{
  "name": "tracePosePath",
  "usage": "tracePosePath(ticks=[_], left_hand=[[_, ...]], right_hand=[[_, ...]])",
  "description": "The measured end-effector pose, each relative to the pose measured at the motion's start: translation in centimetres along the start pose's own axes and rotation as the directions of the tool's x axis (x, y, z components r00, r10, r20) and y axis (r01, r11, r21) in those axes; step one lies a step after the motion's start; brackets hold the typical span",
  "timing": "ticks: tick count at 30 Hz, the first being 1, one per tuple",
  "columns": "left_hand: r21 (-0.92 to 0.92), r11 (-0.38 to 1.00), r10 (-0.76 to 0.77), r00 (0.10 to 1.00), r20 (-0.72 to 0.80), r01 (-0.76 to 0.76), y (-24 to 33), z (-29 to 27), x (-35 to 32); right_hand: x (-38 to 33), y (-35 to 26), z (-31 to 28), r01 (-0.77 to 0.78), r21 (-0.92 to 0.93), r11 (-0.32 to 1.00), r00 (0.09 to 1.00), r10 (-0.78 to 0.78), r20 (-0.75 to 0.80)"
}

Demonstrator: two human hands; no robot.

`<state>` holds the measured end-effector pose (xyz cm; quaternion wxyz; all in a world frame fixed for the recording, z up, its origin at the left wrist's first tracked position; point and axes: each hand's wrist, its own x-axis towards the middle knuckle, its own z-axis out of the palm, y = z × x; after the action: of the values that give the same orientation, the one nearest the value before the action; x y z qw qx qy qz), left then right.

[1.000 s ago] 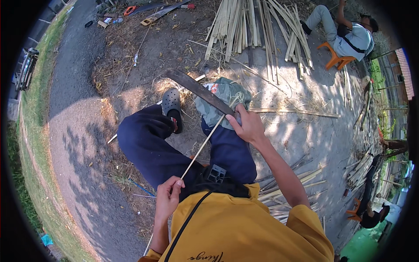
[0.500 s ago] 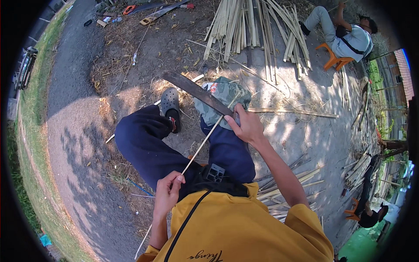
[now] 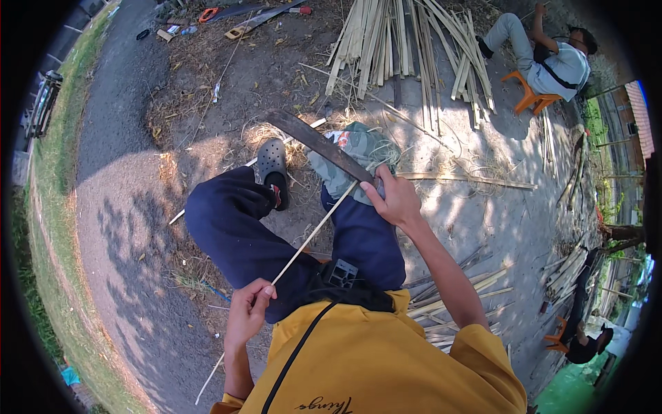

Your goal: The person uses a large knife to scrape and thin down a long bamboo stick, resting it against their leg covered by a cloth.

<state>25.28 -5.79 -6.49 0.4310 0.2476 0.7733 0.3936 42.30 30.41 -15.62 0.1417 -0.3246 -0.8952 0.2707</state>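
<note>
Since the earlier frames the right hand [image 3: 394,200] has drawn slightly back toward the body along the strip, and the big knife [image 3: 318,145] has tilted a little with it; the left hand [image 3: 247,312] sits lower on the strip than before.

Right hand: fingers wrapped shut around the knife handle. The dark blade runs up and to the left from the fist, edge resting on the bamboo strip [image 3: 312,233] just below the knuckles.

Left hand: closed, pinching the strip between thumb and fingers near the lap. The strip runs from this hand diagonally up to the blade, and its tail carries on behind the hand, down toward the ground.

The strip crosses above the knees. A cloth pad [image 3: 358,155] lies over the right leg, just beyond the right fist and under the blade. A grey clog [image 3: 272,160] is on the foot to the left of the blade.

Progress, as judged: the strip looks thin and even between the hands, so much of the shaving appears done; the stretch behind the left hand cannot be assessed. A pile of bamboo slats [image 3: 400,38] well beyond the knife looks unworked, so a good deal is left. Thin strips [image 3: 455,297] lie just beside the right elbow.

Another person [image 3: 552,62] sits on an orange stool far off to the right.
</note>
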Motion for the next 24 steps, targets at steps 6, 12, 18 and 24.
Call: tracePosePath(ticks=[6,12,18,24], left_hand=[[-0.010,0.999,-0.032,0.999,-0.019,0.032,-1.8,-1.9,-3.1],[0.091,0.991,-0.100,0.995,0.003,0.099,-0.3,-7.3,-5.3],[0.154,0.982,-0.106,0.994,-0.025,0.109,0.9,-10.4,-6.9],[0.280,0.959,-0.010,0.989,-0.149,0.052,4.7,-9.3,-4.3]], right_hand=[[0.0,-0.7,-0.2,-0.003,0.012,1.000,1.000,0.003,0.022],[0.0,0.1,0.1,0.007,0.029,1.000,1.000,-0.007,0.010],[-0.4,0.7,-0.4,0.003,0.226,0.974,1.000,0.001,-0.017],[-2.1,1.9,-1.7,-0.055,0.495,0.867,0.988,0.119,-0.098]])
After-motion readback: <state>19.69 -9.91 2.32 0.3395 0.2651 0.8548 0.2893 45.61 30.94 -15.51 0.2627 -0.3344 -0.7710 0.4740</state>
